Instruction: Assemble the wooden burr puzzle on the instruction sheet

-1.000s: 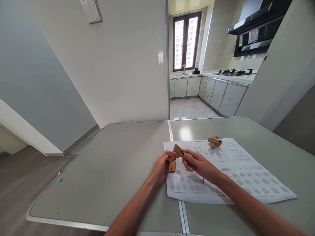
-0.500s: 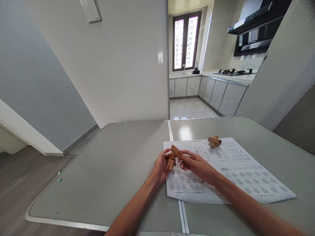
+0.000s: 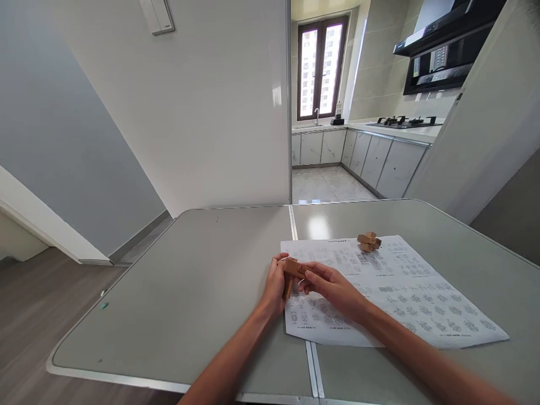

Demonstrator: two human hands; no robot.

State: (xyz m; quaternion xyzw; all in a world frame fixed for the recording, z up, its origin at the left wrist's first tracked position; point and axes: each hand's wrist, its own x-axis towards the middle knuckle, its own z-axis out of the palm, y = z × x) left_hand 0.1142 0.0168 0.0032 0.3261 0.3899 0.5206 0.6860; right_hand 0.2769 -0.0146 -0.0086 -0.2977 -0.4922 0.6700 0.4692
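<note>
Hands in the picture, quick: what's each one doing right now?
Left hand: closed around wooden pieces, partly hidden.
Right hand: closed, fingers pinching a block.

I watched a bright feed: daylight blew the window panes [image 3: 309, 73] nearly white, glare spotted the table [image 3: 169, 292], and the kitchen floor [image 3: 320, 183] shone. Wide-angle distortion stretched the edges; the sheet [image 3: 422, 298] showed print too small to read.

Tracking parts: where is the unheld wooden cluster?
Head view: the wooden cluster sits right of centre on the printed sheet, near its far edge, beyond the right hand.
</note>
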